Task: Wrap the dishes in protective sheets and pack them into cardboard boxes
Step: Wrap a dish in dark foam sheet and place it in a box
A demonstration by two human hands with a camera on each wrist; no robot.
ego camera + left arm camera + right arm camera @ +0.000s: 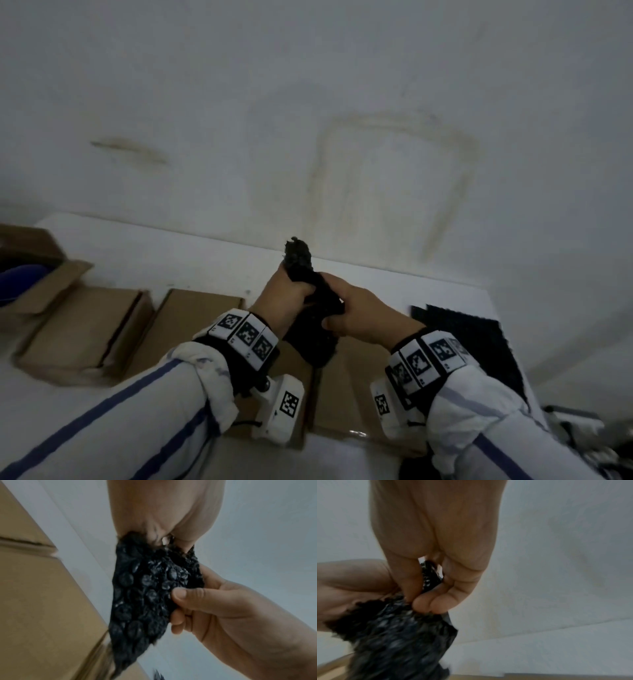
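A bundle of black bubble wrap (313, 325) hangs upright between both hands above a flat cardboard box (352, 394). What it covers is hidden. My left hand (284, 298) grips the twisted top of the bundle, whose end sticks out above the fist. My right hand (359, 315) pinches the wrap lower down on its right side. In the left wrist view the bubble wrap (147, 588) shows its round bubbles, with the right hand's thumb (185, 593) pressed on it. In the right wrist view the right hand's fingers (426, 604) curl round the bubble wrap (399, 642).
Two closed cardboard boxes (85, 329) (191, 325) lie on the white table (171, 253) at the left. An open box (30, 267) with something blue inside stands at the far left. More black sheets (479, 346) lie at the right. A white wall rises behind the table.
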